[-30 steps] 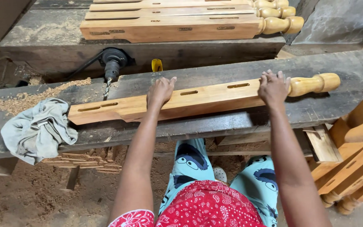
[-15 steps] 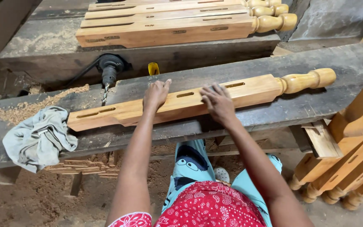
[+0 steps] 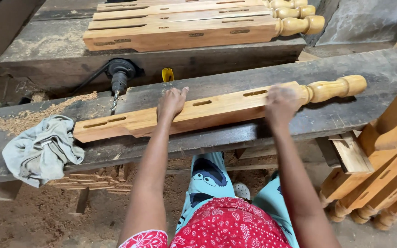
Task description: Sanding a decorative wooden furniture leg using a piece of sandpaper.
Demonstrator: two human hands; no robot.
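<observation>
A long wooden post (image 3: 217, 110) with slots cut in it and a turned knob at its right end lies along a dark plank bench (image 3: 382, 69). My left hand (image 3: 171, 103) rests flat on the post near its middle, fingers together. My right hand (image 3: 281, 105) lies on the post closer to the knob end and looks blurred. I cannot tell whether it holds anything under the palm.
A grey rag (image 3: 40, 149) lies at the bench's left end beside a sawdust pile (image 3: 33, 117). A power drill (image 3: 118, 76) and a yellow-handled tool (image 3: 167, 75) sit behind the post. More finished posts (image 3: 184, 32) are stacked at the back, others (image 3: 382, 170) at right.
My right hand slid from the knob end leftward to the middle, then back right along the post. The left hand stayed put on the post.
</observation>
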